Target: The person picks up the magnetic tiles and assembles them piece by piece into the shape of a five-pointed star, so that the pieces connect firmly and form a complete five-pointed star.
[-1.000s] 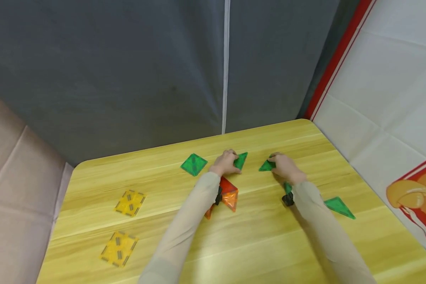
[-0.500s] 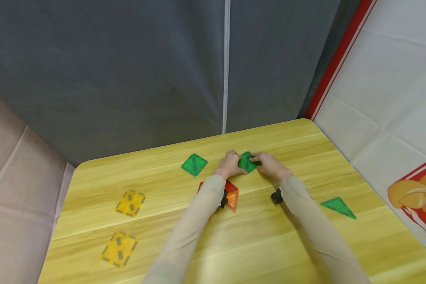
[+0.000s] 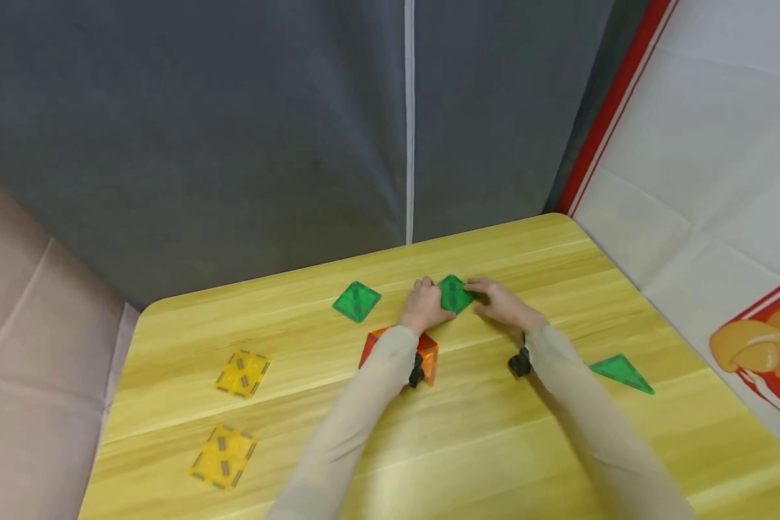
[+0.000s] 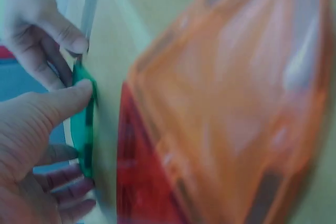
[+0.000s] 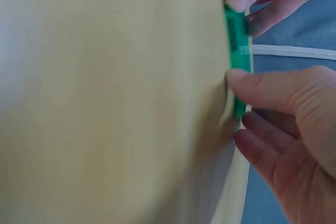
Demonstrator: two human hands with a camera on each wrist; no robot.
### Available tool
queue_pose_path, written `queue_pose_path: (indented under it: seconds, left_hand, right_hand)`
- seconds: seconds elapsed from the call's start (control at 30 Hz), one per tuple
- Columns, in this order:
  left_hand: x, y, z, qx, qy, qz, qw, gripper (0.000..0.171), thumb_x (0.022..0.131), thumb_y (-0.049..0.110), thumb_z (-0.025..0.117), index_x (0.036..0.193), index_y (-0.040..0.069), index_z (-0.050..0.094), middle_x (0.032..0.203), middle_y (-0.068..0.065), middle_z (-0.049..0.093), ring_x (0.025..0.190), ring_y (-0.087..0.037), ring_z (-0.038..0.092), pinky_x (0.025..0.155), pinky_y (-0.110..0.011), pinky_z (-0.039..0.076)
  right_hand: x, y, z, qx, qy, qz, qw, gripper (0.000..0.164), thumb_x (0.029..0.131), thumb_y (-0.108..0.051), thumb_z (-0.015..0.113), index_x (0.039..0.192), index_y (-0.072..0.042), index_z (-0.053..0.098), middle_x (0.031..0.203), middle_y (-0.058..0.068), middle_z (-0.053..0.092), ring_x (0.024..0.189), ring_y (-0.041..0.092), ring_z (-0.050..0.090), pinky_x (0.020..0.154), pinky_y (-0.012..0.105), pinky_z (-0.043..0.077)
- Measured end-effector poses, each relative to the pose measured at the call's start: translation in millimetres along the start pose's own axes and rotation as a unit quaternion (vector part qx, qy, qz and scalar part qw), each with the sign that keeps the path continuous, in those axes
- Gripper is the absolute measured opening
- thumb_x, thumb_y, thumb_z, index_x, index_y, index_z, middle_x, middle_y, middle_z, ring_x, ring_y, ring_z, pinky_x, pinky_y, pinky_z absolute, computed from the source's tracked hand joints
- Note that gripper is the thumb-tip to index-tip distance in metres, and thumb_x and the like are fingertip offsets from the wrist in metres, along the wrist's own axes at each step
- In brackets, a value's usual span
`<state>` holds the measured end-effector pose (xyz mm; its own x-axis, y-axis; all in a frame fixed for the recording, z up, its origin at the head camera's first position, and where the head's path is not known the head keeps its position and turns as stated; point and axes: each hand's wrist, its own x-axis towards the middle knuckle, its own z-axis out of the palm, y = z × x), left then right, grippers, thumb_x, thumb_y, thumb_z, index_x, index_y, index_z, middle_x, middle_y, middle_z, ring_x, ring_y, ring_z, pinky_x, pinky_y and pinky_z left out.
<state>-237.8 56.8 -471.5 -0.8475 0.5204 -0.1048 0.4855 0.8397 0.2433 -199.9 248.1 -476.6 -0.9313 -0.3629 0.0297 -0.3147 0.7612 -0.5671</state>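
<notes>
Two green triangular magnetic tiles (image 3: 456, 296) meet along a bar to form a diamond near the table's far edge. My left hand (image 3: 424, 307) pinches the diamond's left side, its thumb low along the edge and its fingers above. At the diamond's right corner is my right hand (image 3: 502, 303), index fingertip right at the edge and thumb just below, the fingers relaxed. In the right wrist view its thumb (image 5: 247, 85) overlaps the green tiles (image 5: 240, 48). Below my left hand, a group of red and orange tiles (image 4: 220, 98) is partly hidden by my left forearm.
Another green diamond (image 3: 357, 302) lies to the left of the hands. Two yellow tile squares (image 3: 243, 373) (image 3: 224, 457) lie on the left of the wooden table (image 3: 468, 448). A single green triangle (image 3: 622, 373) lies right of my right forearm. A grey curtain hangs behind.
My right hand brought its green triangle leftward to meet the one at my left hand, and the two joined into a diamond. Since then it has drawn slightly right.
</notes>
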Motion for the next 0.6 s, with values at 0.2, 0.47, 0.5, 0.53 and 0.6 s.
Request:
queue_pose_path:
  seconds: [0.2, 0.47, 0.5, 0.53, 0.6]
  left_hand:
    - [-8.8, 20.6, 9.5, 0.006, 0.07, 0.059, 0.9957, 0.045, 0.085, 0.032, 0.067, 0.124, 0.01, 0.06, 0.128, -0.008, 0.049, 0.114, -0.023, 0.044, 0.091, -0.034, 0.042]
    - [-24.9, 74.7, 24.6, -0.041, 0.048, 0.179, 0.9819, 0.034, 0.085, 0.027, 0.067, 0.117, 0.013, 0.066, 0.115, 0.0, 0.063, 0.108, -0.016, 0.056, 0.086, -0.026, 0.046]
    - [-27.5, 82.3, 28.2, -0.041, 0.045, 0.184, 0.9811, 0.037, 0.085, 0.029, 0.068, 0.118, 0.013, 0.065, 0.115, 0.0, 0.062, 0.107, -0.015, 0.056, 0.084, -0.024, 0.046]
    - [-30.6, 89.3, 31.1, -0.044, 0.037, 0.187, 0.9807, 0.042, 0.085, 0.032, 0.068, 0.122, 0.013, 0.063, 0.119, 0.0, 0.06, 0.109, -0.015, 0.054, 0.085, -0.023, 0.046]
    - [-36.6, 101.9, 37.7, -0.043, 0.021, 0.188, 0.9809, 0.05, 0.085, 0.038, 0.067, 0.129, 0.015, 0.058, 0.126, 0.0, 0.054, 0.115, -0.015, 0.05, 0.087, -0.023, 0.044]
  right_hand:
    - [-63.4, 13.6, -17.8, 0.056, 0.044, 0.044, 0.996, 0.046, 0.089, 0.0, 0.061, 0.129, 0.014, 0.045, 0.131, 0.032, 0.044, 0.12, 0.047, 0.043, 0.096, 0.053, 0.039]
    - [-144.0, 27.4, -40.0, -0.017, 0.083, 0.086, 0.993, 0.043, 0.086, -0.004, 0.065, 0.123, 0.013, 0.051, 0.117, 0.033, 0.051, 0.105, 0.05, 0.05, 0.083, 0.058, 0.044]
    - [-153.4, 27.9, -43.0, -0.028, 0.087, 0.094, 0.991, 0.044, 0.086, -0.005, 0.066, 0.122, 0.013, 0.051, 0.117, 0.034, 0.05, 0.104, 0.051, 0.05, 0.081, 0.058, 0.044]
    - [-163.1, 25.4, -47.3, -0.032, 0.083, 0.106, 0.99, 0.046, 0.085, -0.007, 0.067, 0.123, 0.014, 0.05, 0.118, 0.036, 0.048, 0.104, 0.054, 0.048, 0.08, 0.061, 0.043]
    - [-181.2, 27.0, -52.4, -0.055, 0.089, 0.113, 0.988, 0.047, 0.082, -0.006, 0.07, 0.121, 0.013, 0.052, 0.116, 0.038, 0.048, 0.102, 0.056, 0.047, 0.078, 0.062, 0.043]
